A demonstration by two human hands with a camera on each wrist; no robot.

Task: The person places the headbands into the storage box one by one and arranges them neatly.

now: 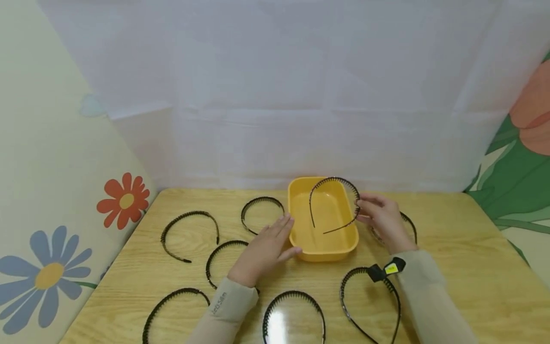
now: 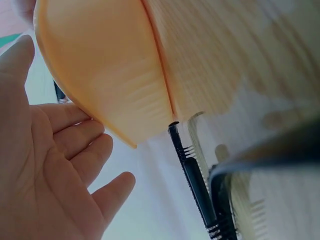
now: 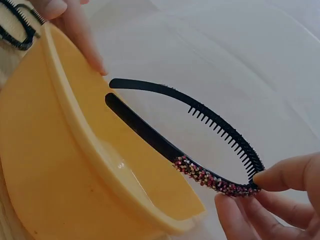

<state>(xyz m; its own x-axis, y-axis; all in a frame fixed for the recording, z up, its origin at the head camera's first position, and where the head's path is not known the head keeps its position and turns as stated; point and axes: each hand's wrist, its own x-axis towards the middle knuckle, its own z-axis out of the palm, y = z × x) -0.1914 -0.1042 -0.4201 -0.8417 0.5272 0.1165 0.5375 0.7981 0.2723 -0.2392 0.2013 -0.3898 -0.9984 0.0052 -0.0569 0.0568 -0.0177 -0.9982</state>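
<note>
A black toothed headband (image 1: 334, 178) with pink and pale sparkly beads is pinched between the thumb and fingers of my right hand (image 1: 382, 217). In the right wrist view the headband (image 3: 210, 182) hangs over the yellow plastic basin (image 3: 30, 150), its two tips towards the basin's inside. My left hand (image 1: 266, 248) rests against the basin's left rim with its fingers extended; the left wrist view shows those fingers (image 2: 90, 145) touching the rim. The basin (image 1: 322, 257) stands at the back middle of the wooden table.
Several black headbands lie about the table, among them one (image 1: 189, 213) at the back left, one (image 1: 294, 292) at the front middle, and one with a black bow (image 1: 378, 273) at the front right. Another headband (image 1: 410, 222) lies partly behind my right hand. White sheeting (image 1: 258, 95) hangs behind the table.
</note>
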